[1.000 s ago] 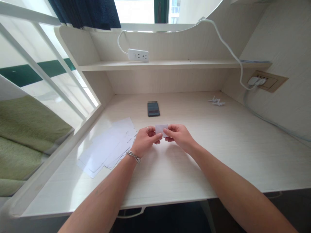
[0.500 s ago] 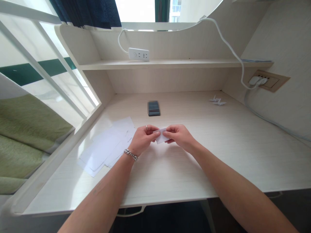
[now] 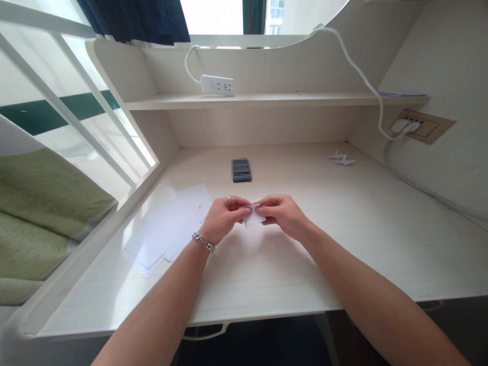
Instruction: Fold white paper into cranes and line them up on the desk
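Note:
A small folded piece of white paper (image 3: 254,217) is held above the desk, between my two hands. My left hand (image 3: 227,216), with a ring and a chain bracelet, pinches its left side between thumb and fingers. On the right side, my right hand (image 3: 281,213) pinches the same paper, its thumb on top. The thumbs are close together but apart. Loose sheets of white paper (image 3: 168,229) lie overlapping on the desk to the left of my left hand. Two folded white paper cranes (image 3: 344,161) stand at the back right.
A dark, blurred-out block (image 3: 241,170) lies on the desk (image 3: 267,284) beyond my hands. A white power strip (image 3: 217,85) rests on the shelf (image 3: 267,99). A white cable runs down to the wall socket (image 3: 427,127) at the right.
Both hands stay nearly in place, still pinching the paper. The fingers and the paper have shifted very slightly, and my left wrist has moved a little to the left.

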Demonstrator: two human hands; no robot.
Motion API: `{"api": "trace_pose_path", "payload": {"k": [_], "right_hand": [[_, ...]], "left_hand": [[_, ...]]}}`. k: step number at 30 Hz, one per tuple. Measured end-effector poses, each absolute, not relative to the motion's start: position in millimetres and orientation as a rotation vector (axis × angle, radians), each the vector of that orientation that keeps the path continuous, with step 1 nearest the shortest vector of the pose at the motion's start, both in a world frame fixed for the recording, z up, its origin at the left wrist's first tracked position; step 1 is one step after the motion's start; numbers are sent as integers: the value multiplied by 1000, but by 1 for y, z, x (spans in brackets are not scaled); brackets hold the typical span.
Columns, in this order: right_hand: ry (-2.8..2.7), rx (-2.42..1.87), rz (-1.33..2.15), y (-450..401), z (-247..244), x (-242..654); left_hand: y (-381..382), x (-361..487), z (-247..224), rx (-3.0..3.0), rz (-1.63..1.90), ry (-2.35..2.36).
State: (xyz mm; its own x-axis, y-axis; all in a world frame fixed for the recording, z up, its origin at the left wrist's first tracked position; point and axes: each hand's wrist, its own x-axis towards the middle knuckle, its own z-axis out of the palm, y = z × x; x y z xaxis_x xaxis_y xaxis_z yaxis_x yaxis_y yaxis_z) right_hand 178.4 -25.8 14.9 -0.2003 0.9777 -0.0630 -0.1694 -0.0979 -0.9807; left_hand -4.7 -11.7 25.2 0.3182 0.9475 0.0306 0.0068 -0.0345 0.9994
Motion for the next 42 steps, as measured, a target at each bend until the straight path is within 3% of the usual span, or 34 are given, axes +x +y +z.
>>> {"api": "trace_pose_path", "payload": {"k": [29, 42], "right_hand": [[-1123, -883, 1676, -28, 21, 183], [-1297, -1058, 1582, -26, 16, 184]], "left_hand": [[-14, -8, 30, 1454, 1021, 922], [-12, -8, 24, 1538, 974, 931]]}}
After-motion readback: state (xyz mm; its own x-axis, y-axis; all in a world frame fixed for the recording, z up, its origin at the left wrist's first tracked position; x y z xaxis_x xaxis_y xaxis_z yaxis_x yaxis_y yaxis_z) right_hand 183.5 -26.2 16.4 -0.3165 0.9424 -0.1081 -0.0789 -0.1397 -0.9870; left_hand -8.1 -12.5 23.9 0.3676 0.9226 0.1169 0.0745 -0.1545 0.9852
